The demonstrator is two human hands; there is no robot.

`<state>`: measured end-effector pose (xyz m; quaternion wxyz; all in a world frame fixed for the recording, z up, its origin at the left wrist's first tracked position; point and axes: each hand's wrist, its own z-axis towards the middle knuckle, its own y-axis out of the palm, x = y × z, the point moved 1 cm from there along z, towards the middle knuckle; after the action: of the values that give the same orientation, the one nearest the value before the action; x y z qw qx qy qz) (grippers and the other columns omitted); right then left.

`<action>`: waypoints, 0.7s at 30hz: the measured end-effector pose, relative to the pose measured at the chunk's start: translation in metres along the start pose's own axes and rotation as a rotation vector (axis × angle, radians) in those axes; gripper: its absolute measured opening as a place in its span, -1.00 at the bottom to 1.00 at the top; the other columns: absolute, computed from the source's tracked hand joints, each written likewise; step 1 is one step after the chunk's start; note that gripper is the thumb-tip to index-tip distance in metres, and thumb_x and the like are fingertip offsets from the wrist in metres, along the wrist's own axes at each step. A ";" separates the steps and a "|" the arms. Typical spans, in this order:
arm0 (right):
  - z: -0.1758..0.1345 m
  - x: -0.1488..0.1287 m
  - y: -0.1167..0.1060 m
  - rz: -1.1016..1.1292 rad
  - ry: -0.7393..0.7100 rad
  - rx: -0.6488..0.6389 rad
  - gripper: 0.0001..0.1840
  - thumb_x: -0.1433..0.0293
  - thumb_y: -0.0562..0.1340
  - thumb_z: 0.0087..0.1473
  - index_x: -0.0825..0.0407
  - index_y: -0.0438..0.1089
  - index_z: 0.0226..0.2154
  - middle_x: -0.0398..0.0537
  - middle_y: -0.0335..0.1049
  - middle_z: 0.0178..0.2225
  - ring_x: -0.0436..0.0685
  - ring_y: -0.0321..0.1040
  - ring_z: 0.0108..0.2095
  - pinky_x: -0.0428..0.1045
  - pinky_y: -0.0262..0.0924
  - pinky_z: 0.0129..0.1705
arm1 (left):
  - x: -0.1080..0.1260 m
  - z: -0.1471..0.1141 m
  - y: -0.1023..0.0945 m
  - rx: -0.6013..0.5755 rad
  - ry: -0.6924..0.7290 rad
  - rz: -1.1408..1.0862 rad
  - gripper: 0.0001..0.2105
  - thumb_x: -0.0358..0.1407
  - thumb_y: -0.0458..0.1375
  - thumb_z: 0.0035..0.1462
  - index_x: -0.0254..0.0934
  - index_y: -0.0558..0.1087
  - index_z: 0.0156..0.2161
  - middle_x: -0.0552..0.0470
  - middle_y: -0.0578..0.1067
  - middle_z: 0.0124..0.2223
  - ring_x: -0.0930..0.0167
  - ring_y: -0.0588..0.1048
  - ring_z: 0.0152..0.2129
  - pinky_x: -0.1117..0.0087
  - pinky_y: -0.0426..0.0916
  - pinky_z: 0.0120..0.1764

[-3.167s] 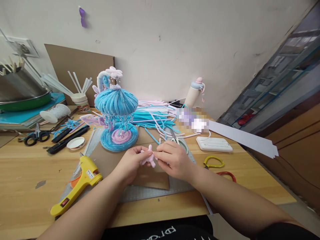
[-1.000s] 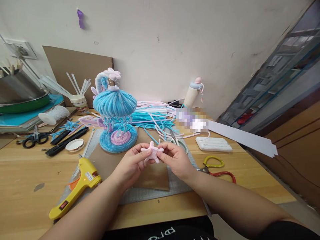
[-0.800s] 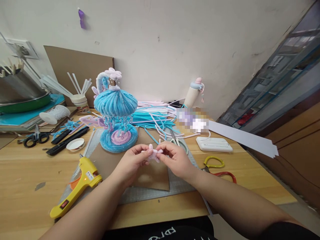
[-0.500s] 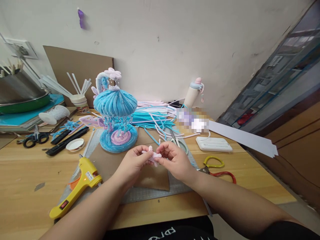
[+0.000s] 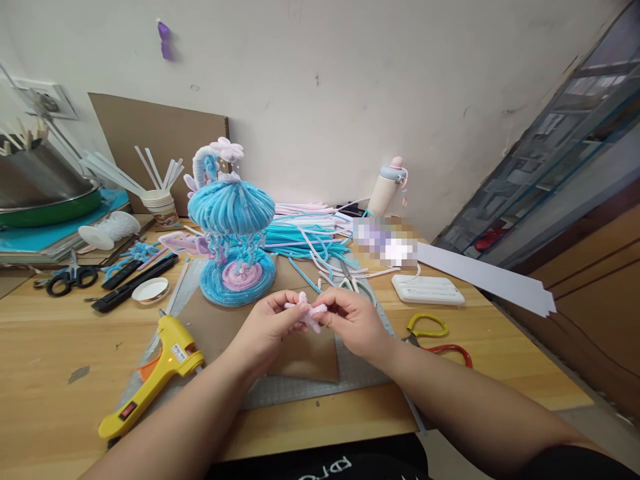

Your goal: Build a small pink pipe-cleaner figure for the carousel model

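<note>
Between my two hands is a small pale pink pipe-cleaner piece (image 5: 311,318) with several short looped arms, like a little flower. My left hand (image 5: 274,321) is closed on its left side, thumb on top. The fingertips of my right hand (image 5: 350,321) pinch an arm on its right side. Both hands are over a brown cardboard sheet (image 5: 310,357) on a grey cutting mat (image 5: 265,397). Behind them stands a jellyfish-like lamp shape (image 5: 231,207) of blue and pink pipe cleaners, on a round coiled base (image 5: 213,283).
A yellow glue gun (image 5: 173,350) lies left of my arms. Scissors with yellow and red handles (image 5: 447,348) lie at right, near a white box-shaped device (image 5: 427,289). Blue and pink pipe cleaners (image 5: 305,240) are heaped behind. Black scissors (image 5: 73,275) and a paper lid (image 5: 150,291) lie left.
My right hand's fingers have closed in from a looser, more open curl to a pinch on the pink piece's right arm. My left hand has stayed nearly still.
</note>
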<state>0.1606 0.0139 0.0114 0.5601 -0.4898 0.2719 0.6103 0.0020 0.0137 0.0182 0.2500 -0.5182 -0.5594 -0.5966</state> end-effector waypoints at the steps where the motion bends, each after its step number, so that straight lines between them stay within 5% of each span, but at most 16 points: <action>1: 0.000 0.000 0.001 0.067 0.042 -0.003 -0.85 0.30 0.26 0.02 0.05 0.40 -0.45 -0.12 0.38 -0.52 0.01 0.31 -0.48 -0.06 0.20 -0.42 | 0.000 0.000 0.000 0.005 0.001 -0.003 -0.79 -0.28 0.32 -0.13 -0.35 0.41 -0.43 0.03 0.49 -0.47 0.50 0.43 -0.54 0.48 0.29 -0.41; 9: 0.003 -0.003 0.002 0.294 0.195 -0.009 -0.80 0.30 0.31 -0.06 0.09 0.36 -0.49 -0.18 0.30 -0.59 -0.06 0.23 -0.56 -0.10 0.15 -0.47 | 0.003 0.000 -0.004 0.007 0.157 0.200 -0.79 -0.25 0.30 -0.10 -0.31 0.41 -0.40 0.08 0.44 -0.49 0.50 0.39 -0.56 0.53 0.20 -0.56; 21: 0.007 0.006 0.001 0.360 0.322 -0.029 -0.70 0.24 0.37 -0.17 0.09 0.31 -0.51 -0.22 0.27 -0.60 -0.09 0.21 -0.58 -0.12 0.14 -0.51 | 0.009 -0.004 0.001 -0.160 0.129 0.265 -0.82 -0.21 0.20 0.03 -0.29 0.35 -0.40 0.02 0.45 -0.40 0.41 0.44 -0.42 0.50 0.27 -0.47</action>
<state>0.1581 0.0222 0.0080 0.3846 -0.5325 0.4319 0.6181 -0.0013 0.0122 0.0271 0.3196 -0.5663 -0.4196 -0.6333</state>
